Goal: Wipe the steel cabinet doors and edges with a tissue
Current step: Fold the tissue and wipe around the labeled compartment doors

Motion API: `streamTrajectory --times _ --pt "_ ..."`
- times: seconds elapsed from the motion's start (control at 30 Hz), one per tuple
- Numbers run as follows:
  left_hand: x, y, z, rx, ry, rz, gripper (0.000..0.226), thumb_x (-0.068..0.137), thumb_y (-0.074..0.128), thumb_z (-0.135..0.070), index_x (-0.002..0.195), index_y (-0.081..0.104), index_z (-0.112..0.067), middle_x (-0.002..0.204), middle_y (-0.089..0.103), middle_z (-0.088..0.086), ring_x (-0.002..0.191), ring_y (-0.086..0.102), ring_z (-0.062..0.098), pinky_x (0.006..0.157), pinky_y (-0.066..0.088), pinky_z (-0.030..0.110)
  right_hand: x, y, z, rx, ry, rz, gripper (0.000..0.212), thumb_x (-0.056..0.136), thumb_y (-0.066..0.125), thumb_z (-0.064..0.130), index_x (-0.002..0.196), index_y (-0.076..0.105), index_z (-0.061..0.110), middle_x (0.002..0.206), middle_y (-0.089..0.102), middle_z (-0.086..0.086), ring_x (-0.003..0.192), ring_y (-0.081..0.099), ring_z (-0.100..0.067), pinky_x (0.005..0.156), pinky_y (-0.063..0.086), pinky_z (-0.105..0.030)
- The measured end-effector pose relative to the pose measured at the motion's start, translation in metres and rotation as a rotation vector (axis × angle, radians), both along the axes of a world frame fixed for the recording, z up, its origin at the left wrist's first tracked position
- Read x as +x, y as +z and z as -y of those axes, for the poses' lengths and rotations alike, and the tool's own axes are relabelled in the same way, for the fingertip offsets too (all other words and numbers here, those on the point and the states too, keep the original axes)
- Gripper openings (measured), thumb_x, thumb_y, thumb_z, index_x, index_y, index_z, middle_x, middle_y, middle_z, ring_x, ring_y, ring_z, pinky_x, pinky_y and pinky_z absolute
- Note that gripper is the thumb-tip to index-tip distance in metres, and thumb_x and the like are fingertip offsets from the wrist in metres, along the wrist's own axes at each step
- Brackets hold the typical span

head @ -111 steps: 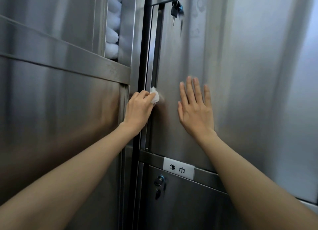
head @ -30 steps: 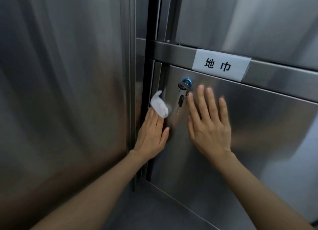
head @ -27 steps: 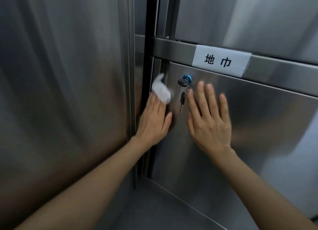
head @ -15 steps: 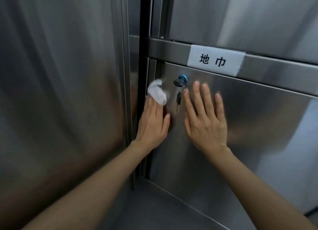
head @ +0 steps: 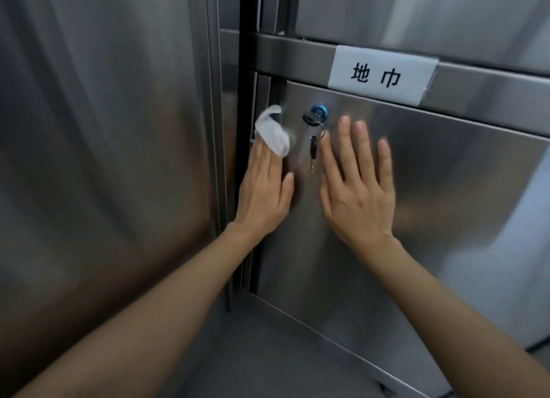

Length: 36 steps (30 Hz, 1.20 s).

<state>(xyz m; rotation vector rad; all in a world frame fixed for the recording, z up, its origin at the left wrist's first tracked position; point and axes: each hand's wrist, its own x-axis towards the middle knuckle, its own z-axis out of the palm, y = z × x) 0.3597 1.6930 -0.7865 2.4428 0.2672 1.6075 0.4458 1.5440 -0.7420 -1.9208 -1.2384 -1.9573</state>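
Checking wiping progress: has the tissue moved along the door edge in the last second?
Yes. The tissue has climbed slightly, now nearly level with the blue lock.

The left hand (head: 263, 194) presses a white tissue (head: 272, 131) flat against the steel cabinet door's (head: 446, 165) left edge; the right hand (head: 358, 195) lies flat beside the hanging key (head: 313, 149).

Reads "地巾" in black characters on a white label (head: 382, 74), stuck to the horizontal steel rail (head: 291, 60) above the lower cabinet door (head: 431, 174), toward the rail's right part. Nothing else legible.
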Motion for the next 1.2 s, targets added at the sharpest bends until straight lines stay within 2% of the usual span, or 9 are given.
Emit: streamTrajectory --times 0.17,0.33,0.47,0.57,0.73,0.93,1.07,1.13,1.2 --pt "-0.022 -0.082 0.006 0.016 -0.045 -0.105 0.064 0.097 0.044 -0.017 0.148 0.022 0.014 0.158 0.017 0.027 0.153 0.008 0.027 0.124 0.009 0.038 -0.002 0.0 0.0 -0.011 -0.035 -0.023 0.063 0.094 0.052 0.022 0.153 0.035 0.01 0.158 0.03 -0.015 0.148 0.02 -0.028 0.123 0.01 -0.047" --pt "-0.011 -0.091 0.006 -0.041 -0.038 -0.101 0.062 0.098 0.041 -0.019 0.148 0.023 0.012 0.156 0.024 0.029 0.149 0.019 0.034 0.123 0.016 0.045 -0.009 -0.001 -0.002 -0.002 0.045 -0.068 0.057 0.097 0.05 0.018 0.152 0.037 0.007 0.158 0.029 -0.018 0.148 0.025 -0.031 0.122 0.01 -0.049" --pt "-0.01 -0.094 0.003 -0.034 -0.053 -0.065 0.061 0.098 0.04 -0.018 0.148 0.023 0.013 0.156 0.024 0.03 0.149 0.019 0.035 0.124 0.014 0.044 -0.029 -0.048 0.004 -0.002 0.169 -0.2 0.054 0.099 0.047 0.017 0.15 0.038 0.001 0.158 0.018 -0.018 0.149 0.018 -0.028 0.123 0.01 -0.047" --pt "-0.007 -0.092 0.004 -0.021 -0.068 -0.025 0.059 0.1 0.039 -0.018 0.148 0.023 0.012 0.156 0.023 0.028 0.149 0.02 0.036 0.123 0.016 0.046 -0.033 -0.102 0.01 -0.065 0.152 -0.255 0.058 0.098 0.049 0.019 0.151 0.036 0.003 0.16 0.017 -0.018 0.152 0.011 -0.027 0.124 0.01 -0.047" --pt "-0.005 -0.104 0.004 -0.026 -0.064 0.003 0.059 0.102 0.033 -0.023 0.148 0.025 0.014 0.157 0.024 0.03 0.149 0.021 0.037 0.123 0.015 0.046 -0.017 -0.159 0.015 -0.174 0.066 -0.195 0.072 0.086 0.062 0.017 0.154 0.035 0.014 0.164 0.015 -0.014 0.153 0.011 -0.027 0.123 0.005 -0.051" --pt "-0.008 -0.183 0.015 -0.047 -0.026 -0.03 0.059 0.103 0.034 -0.023 0.151 0.015 0.005 0.159 0.017 0.023 0.152 0.013 0.031 0.123 0.014 0.046 -0.001 -0.168 0.012 -0.143 0.004 -0.094 0.067 0.088 0.056 0.021 0.153 0.038 0.013 0.16 0.026 -0.014 0.151 0.018 -0.027 0.124 0.007 -0.046" --pt "0.002 -0.138 0.008 0.01 0.002 0.087 0.056 0.107 0.026 -0.031 0.149 0.021 0.006 0.154 0.024 0.023 0.149 0.013 0.025 0.124 0.007 0.037 -0.001 -0.169 0.012 -0.129 0.022 -0.098 0.068 0.088 0.056 0.021 0.153 0.037 0.014 0.16 0.026 -0.013 0.152 0.015 -0.025 0.124 0.007 -0.046" --pt "0.011 -0.107 0.003 0.022 -0.002 0.161 0.057 0.107 0.025 -0.03 0.147 0.025 0.011 0.153 0.028 0.028 0.148 0.016 0.029 0.124 0.007 0.036 0.0 -0.169 0.012 -0.13 0.028 -0.101 0.068 0.088 0.056 0.021 0.153 0.037 0.014 0.16 0.025 -0.013 0.152 0.016 -0.026 0.124 0.007 -0.047" --pt "0.013 -0.11 0.005 0.013 0.005 0.18 0.058 0.107 0.025 -0.03 0.146 0.025 0.012 0.153 0.028 0.03 0.148 0.017 0.032 0.124 0.009 0.038 0.0 -0.17 0.011 -0.128 0.027 -0.085 0.068 0.088 0.056 0.023 0.153 0.037 0.014 0.16 0.026 -0.014 0.151 0.018 -0.026 0.124 0.008 -0.047"
